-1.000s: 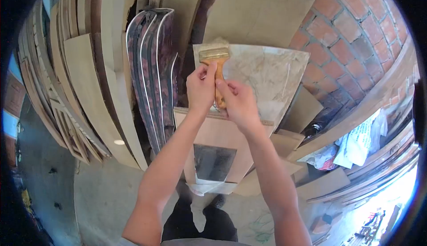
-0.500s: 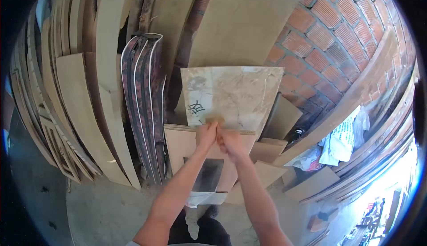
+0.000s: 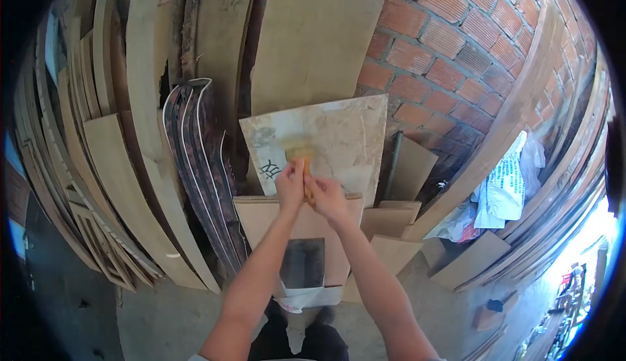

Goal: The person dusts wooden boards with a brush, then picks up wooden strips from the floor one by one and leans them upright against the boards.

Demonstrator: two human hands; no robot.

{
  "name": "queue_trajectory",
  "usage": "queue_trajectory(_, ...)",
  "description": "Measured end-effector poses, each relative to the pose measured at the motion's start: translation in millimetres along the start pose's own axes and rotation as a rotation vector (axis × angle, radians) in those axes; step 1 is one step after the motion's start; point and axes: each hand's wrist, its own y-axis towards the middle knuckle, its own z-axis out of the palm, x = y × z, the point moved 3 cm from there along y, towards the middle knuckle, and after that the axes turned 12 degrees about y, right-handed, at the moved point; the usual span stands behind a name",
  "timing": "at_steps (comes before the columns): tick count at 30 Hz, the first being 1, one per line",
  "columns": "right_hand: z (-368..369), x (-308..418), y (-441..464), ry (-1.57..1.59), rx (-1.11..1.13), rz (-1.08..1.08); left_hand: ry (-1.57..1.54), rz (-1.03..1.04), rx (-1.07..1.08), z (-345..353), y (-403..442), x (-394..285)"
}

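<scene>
Both my hands are closed around a brush with an orange handle and a pale yellowish, slightly blurred head (image 3: 300, 152). My left hand (image 3: 289, 183) grips the handle from the left; my right hand (image 3: 326, 196) holds it lower down, from the right. Behind the brush leans a stained, pale board (image 3: 342, 133) with a dark written character at its left. The brush head is in front of this board; I cannot tell whether it touches. Below my hands stands a light wooden panel (image 3: 257, 221) with a dark rectangle (image 3: 302, 262) on its front.
Tall wooden boards (image 3: 150, 67) lean along the left. A dark patterned bag with white piping (image 3: 199, 165) stands among them. On the right are a brick wall (image 3: 443, 41), a slanted plank (image 3: 515, 106), a white printed sack (image 3: 501, 188) and smaller boards (image 3: 391, 253).
My hands have moved up from the panel's top edge toward the stained board, and more of the brush now shows. The whole view has shifted and tilted slightly.
</scene>
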Motion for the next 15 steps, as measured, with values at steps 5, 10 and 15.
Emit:
queue_trajectory(5, -28.9, -54.2, -26.6, -0.014, -0.042, 0.157, 0.17, -0.142, 0.076, 20.9, -45.6, 59.3)
queue_trajectory(10, -41.2, -37.9, -32.9, 0.236, -0.091, 0.472, 0.409, -0.298, 0.212, 41.2, -46.5, 64.8)
queue_trajectory(15, -50.2, 32.8, 13.7, 0.023, -0.151, 0.286, 0.238, -0.224, 0.319, 68.9, 9.5, 27.5)
